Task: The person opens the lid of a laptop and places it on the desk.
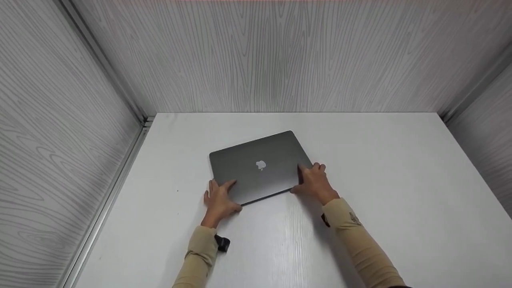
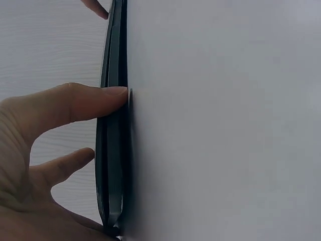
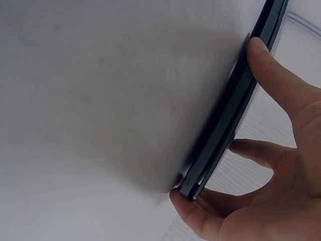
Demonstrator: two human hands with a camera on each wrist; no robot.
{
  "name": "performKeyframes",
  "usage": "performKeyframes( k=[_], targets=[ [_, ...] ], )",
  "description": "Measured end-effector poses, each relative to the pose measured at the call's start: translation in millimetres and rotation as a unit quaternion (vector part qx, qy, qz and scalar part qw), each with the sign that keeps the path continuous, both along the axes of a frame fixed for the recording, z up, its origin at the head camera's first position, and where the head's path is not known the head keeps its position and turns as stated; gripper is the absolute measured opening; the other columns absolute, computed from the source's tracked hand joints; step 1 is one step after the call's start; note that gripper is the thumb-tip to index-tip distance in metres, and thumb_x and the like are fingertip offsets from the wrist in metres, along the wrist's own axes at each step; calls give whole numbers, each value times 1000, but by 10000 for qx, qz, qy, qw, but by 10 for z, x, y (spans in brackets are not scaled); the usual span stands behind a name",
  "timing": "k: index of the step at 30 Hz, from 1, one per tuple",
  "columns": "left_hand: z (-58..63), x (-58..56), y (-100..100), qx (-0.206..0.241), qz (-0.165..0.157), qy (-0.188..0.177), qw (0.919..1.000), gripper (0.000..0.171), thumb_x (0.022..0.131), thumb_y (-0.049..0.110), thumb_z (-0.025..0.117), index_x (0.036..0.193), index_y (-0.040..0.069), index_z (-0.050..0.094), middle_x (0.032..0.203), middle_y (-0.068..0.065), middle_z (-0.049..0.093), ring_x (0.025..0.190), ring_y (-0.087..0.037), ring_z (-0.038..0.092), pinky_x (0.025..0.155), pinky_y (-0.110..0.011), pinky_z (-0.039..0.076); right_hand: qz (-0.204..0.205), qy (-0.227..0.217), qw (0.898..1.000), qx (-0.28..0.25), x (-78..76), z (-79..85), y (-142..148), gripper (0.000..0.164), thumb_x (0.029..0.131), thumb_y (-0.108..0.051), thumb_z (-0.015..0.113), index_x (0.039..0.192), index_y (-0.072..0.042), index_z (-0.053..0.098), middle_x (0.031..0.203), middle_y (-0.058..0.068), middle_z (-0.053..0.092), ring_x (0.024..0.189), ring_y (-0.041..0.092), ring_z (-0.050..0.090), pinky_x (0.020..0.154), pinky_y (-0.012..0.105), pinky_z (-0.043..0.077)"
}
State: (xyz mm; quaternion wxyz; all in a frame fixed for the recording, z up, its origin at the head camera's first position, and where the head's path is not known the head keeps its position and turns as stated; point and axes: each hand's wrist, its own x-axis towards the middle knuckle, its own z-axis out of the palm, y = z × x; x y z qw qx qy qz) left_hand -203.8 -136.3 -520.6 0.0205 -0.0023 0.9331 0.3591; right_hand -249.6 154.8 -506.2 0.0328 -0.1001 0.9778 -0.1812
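A closed grey laptop (image 1: 276, 168) with a pale apple logo (image 1: 261, 165) on its lid lies at a slant over the white table. At its near left corner, my left hand (image 1: 219, 200) grips it, index finger on the lid and other fingers along the left side. The left wrist view has the thumb (image 2: 75, 100) across the laptop's front edge (image 2: 114, 150). My right hand (image 1: 315, 182) grips the near right corner. In the right wrist view, its thumb (image 3: 271, 70) presses the front edge, while a finger (image 3: 195, 216) curls round the corner's underside.
The white table (image 1: 384, 180) reaches back to a wood-grain panel (image 1: 280, 60). Similar panels stand on the left (image 1: 60, 140) and right (image 1: 488, 132). A small black device (image 1: 222, 243) sits at the left sleeve's cuff.
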Motion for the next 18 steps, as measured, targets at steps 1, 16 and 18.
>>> performKeyframes(
  k=[1,16,18],
  targets=[
    [3,-9,-1,37,-20,-37,10000,82,62,3,89,139,4,61,153,-45,22,147,-54,14,113,-70,12,-23,26,10000,-13,11,0,3,90,75,-32,92,144,7,50,123,46,45,115,55,43,91,56,50],
    [-12,-69,26,205,-276,-47,9994,81,60,0,89,136,5,63,154,-45,19,148,-54,11,115,-68,10,-262,57,9996,-107,148,-2,56,89,75,-32,92,141,9,50,122,47,45,117,60,42,90,59,50],
    [-1,-80,43,155,-296,-19,9994,80,60,0,89,136,6,63,154,-44,19,148,-54,11,116,-68,10,-307,92,9993,-172,171,-2,67,89,75,-32,92,141,9,51,123,48,45,118,61,42,90,60,50]
  ],
)
